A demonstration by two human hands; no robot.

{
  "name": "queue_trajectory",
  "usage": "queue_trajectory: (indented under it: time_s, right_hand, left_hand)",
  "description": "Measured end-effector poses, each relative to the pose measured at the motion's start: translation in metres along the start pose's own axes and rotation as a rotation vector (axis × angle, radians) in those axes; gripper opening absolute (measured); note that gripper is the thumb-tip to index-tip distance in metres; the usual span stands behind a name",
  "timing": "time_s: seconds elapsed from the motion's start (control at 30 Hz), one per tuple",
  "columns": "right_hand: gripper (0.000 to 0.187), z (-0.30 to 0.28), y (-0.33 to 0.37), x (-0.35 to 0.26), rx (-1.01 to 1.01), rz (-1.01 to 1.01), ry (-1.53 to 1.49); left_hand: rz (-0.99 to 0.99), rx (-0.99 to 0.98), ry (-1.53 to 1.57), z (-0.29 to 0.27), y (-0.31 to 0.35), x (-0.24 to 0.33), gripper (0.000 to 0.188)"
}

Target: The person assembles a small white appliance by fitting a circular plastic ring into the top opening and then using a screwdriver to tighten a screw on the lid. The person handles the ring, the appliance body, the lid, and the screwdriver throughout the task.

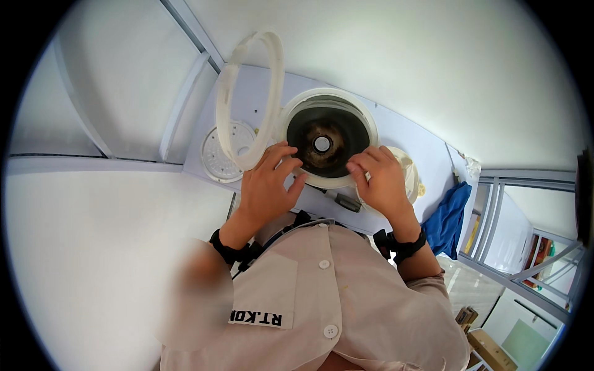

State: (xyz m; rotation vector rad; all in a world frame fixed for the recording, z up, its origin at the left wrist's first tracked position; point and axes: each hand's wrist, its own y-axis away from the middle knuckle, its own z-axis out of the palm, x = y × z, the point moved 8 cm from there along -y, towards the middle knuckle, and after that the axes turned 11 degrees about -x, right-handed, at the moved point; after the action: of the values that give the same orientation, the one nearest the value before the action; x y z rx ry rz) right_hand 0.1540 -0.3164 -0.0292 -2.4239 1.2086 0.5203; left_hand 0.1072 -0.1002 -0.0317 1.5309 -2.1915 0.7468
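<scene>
So the cooker-like white pot (351, 127) sits mid-worktop (434, 156) between front and back edges, left hand (278, 170) half open at its rim with nothing visible in it, right hand (369, 174) loosely curled opposite (can't tell if it's gripping), white ring (276, 80) toward the left end.

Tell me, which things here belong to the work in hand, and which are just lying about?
Likely part of the work:
Round white appliance body with dark interior, between the left hand and right hand
Raised white plastic ring
Round white perforated disc
Grey-handled tool

Probably just lying about:
Crumpled blue cloth
Brown cardboard box
</scene>
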Motion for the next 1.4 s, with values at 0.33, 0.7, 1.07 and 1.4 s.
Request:
queue_trajectory:
  time_s: [0.33, 0.7, 1.07, 1.4]
  right_hand:
    - [0.023, 0.001, -0.019, 0.013, 0.037, 0.26, 0.187]
    - [0.063, 0.008, -0.031, 0.017, -0.06, 0.17, 0.47]
    - [0.083, 0.003, -0.03, 0.02, -0.013, 0.187, 0.368]
    - [0.074, 0.002, -0.03, 0.02, -0.01, 0.079, 0.299]
  left_hand:
    - [0.021, 0.053, -0.039, -0.003, 0.005, -0.001, 0.03]
    - [-0.117, -0.106, 0.041, 0.006, 0.002, -0.009, 0.032]
    - [-0.09, -0.101, 0.021, 0.009, 0.005, -0.011, 0.041]
    - [-0.103, -0.091, 0.01, 0.01, 0.008, -0.014, 0.046]
